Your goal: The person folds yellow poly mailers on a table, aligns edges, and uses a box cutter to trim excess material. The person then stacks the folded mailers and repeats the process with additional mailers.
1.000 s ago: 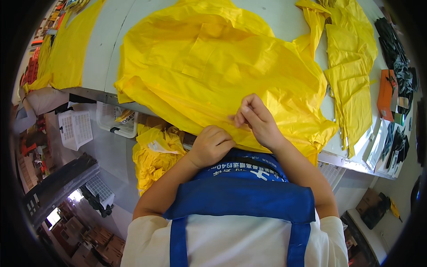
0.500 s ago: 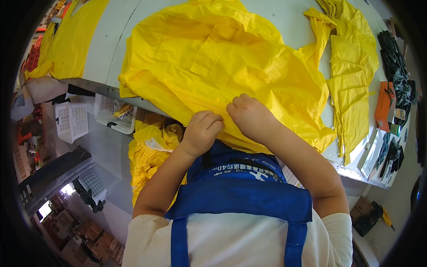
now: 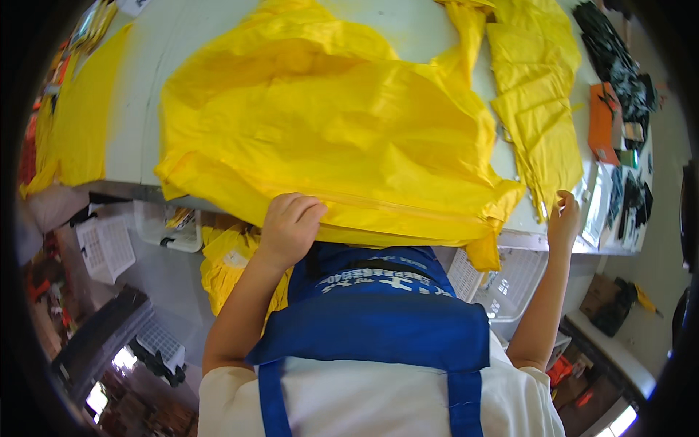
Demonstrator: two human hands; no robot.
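A large yellow garment, thin and crumpled, lies spread over the light table and hangs a little over its front edge. At that edge my left hand is closed, fingers bent over the garment's hem. Out to the right, my right hand is raised beside the lower end of a folded yellow garment pile. Its fingers are curled together; whatever they may hold is too small to make out. A narrow seam runs along the big garment's near edge, from my left hand to its right corner.
More yellow fabric lies at the table's left end, near another person's arm. An orange box and dark bundled material sit far right. Below the table are white baskets, a clear bin and heaped yellow fabric.
My right hand has left the garment's near edge and swung far right to the folded pile. My left hand stays at the hem. The view has shifted, and the garment's near edge lies straighter.
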